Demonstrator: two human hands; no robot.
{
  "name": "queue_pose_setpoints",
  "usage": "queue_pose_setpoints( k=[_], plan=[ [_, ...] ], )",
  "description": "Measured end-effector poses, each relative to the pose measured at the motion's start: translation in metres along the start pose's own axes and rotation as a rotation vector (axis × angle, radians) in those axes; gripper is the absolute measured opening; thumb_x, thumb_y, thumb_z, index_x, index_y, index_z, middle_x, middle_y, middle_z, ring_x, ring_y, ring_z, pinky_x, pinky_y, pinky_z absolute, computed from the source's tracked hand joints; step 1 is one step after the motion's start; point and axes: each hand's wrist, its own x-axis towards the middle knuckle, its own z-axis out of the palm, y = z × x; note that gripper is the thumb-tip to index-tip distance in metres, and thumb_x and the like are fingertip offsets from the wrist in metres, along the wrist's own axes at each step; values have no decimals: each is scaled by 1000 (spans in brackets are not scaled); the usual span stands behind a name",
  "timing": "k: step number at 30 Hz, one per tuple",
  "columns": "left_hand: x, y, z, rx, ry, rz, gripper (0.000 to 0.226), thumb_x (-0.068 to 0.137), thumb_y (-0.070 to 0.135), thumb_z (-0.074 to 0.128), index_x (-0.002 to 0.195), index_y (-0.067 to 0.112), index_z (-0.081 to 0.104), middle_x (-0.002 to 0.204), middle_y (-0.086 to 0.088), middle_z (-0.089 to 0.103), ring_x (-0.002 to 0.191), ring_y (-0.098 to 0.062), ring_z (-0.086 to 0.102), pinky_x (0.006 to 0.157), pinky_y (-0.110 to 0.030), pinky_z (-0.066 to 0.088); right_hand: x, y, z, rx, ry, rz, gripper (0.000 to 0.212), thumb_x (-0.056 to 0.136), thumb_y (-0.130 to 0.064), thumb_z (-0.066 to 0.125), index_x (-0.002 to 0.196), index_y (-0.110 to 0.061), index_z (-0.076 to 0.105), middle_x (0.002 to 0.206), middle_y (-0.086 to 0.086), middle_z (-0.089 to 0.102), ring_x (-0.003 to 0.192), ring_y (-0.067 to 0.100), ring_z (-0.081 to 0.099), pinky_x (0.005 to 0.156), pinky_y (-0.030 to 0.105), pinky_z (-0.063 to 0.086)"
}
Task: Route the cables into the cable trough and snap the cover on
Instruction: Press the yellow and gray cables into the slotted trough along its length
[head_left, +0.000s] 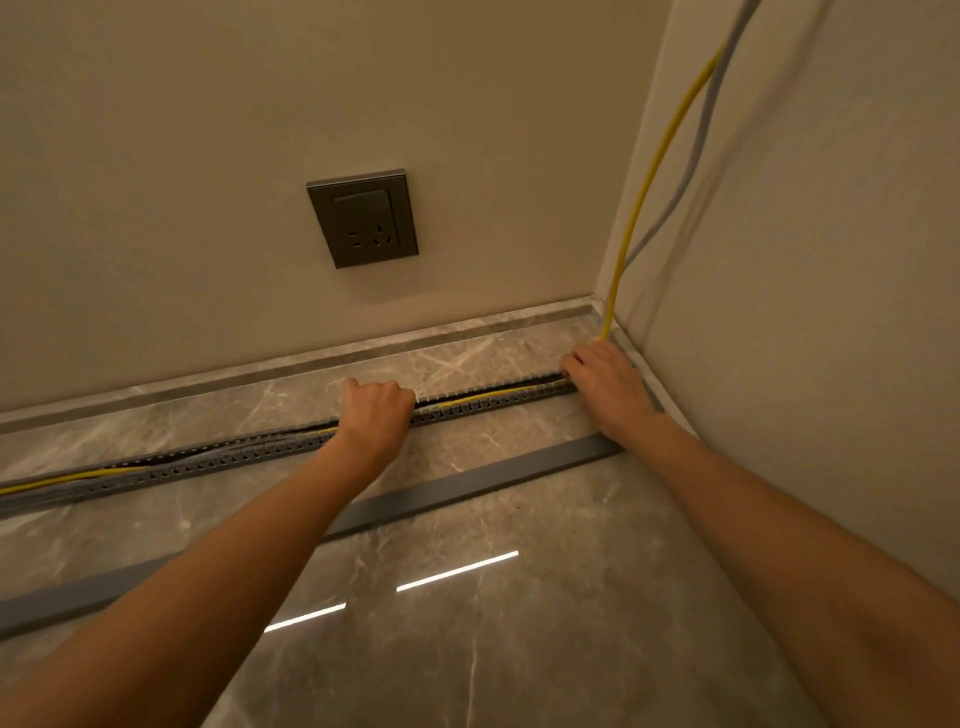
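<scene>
Cables first: your yellow cable (483, 396) lies along the open slotted cable trough (218, 457), which runs across the marble floor (467, 649) roughly parallel to the skirting below the wall socket (362, 218). A grey cable (696, 156) comes down the right-hand wall beside the yellow one, well to the right of the socket; where it enters the trough is hidden. Your left hand (375, 410) sits on the trough below and slightly right of the socket, fingers curled down over its top; whether they grip a cable or only press on it cannot be told. Your right hand (605, 384) rests at the trough's corner end, far right of the socket, fingers bent down where the yellow cable meets the floor; its hold is also hidden. The grey cover (467, 483) lies loose on the floor, nearer to you than the trough and apart from it, passing beneath both forearms. It is not yet on the trough.
</scene>
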Motion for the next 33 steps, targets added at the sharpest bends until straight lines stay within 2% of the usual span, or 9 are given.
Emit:
queue_pose_setpoints(
  k=[4, 8, 10, 12, 15, 20, 25, 29, 33],
  plan=[
    [4, 1, -1, -7, -32, -29, 26, 97, 11, 46, 121, 13, 55, 122, -7, 61, 113, -25, 58, 99, -37, 41, -1, 16, 1, -9, -38, -103, 23, 71, -17, 40, 68, -10, 62, 65, 11, 63, 67, 25, 60, 67, 29, 28],
    [7, 8, -5, -3, -72, -60, 29, 96, 8, 47, 123, 14, 54, 124, -5, 59, 115, -24, 57, 100, -36, 40, 5, 18, -5, 1, -38, -60, 7, 61, -9, 54, 57, -11, 60, 56, 10, 60, 54, 25, 63, 63, 27, 27],
    [8, 10, -5, -1, -80, -67, 29, 96, 8, 48, 124, 14, 54, 124, -5, 59, 115, -24, 57, 100, -36, 41, 8, 18, -7, 22, -11, -65, 5, 53, -5, 60, 54, -10, 60, 53, 11, 60, 52, 26, 63, 64, 26, 37],
    [8, 12, -4, 1, -86, -68, 30, 96, 7, 48, 124, 12, 54, 125, -7, 59, 116, -25, 57, 101, -38, 43, 8, 20, -11, 46, -75, -21, 8, 62, 3, 59, 63, -4, 64, 66, 17, 64, 67, 31, 65, 70, 29, 50],
    [7, 16, -5, 9, -89, -64, 31, 95, 7, 50, 126, 11, 53, 126, -8, 59, 117, -27, 57, 104, -44, 45, 8, 26, -11, 35, -134, 70, 17, 86, 1, 48, 93, 1, 64, 101, 22, 62, 104, 33, 55, 93, 37, 39],
    [12, 19, -5, 56, -105, -68, 26, 95, 10, 50, 119, 16, 58, 116, -3, 64, 104, -25, 66, 105, -41, 39, 8, 35, -11, 12, -143, 145, 20, 89, -1, 46, 99, 1, 64, 111, 21, 61, 113, 32, 51, 96, 36, 37],
    [15, 21, -2, 71, -129, -59, 26, 95, 10, 50, 119, 16, 58, 116, -2, 65, 104, -26, 67, 106, -44, 38, 4, 43, -10, 0, -122, 204, 19, 84, 1, 53, 94, 6, 68, 102, 28, 66, 105, 38, 59, 91, 40, 43],
    [14, 20, -9, 70, -135, -28, 29, 94, 8, 50, 123, 14, 55, 121, -4, 61, 109, -26, 64, 108, -44, 39, 2, 32, -8, -17, -79, 242, 13, 53, 13, 75, 65, 10, 70, 70, 29, 68, 72, 39, 68, 68, 36, 57],
    [4, 16, -13, 36, -119, -16, 32, 95, 7, 48, 126, 13, 51, 127, -6, 57, 117, -25, 57, 107, -41, 40, 1, 28, -6, 169, -117, 248, 28, 83, 11, 47, 106, 9, 64, 117, 28, 59, 117, 37, 50, 101, 37, 36]
  ],
)
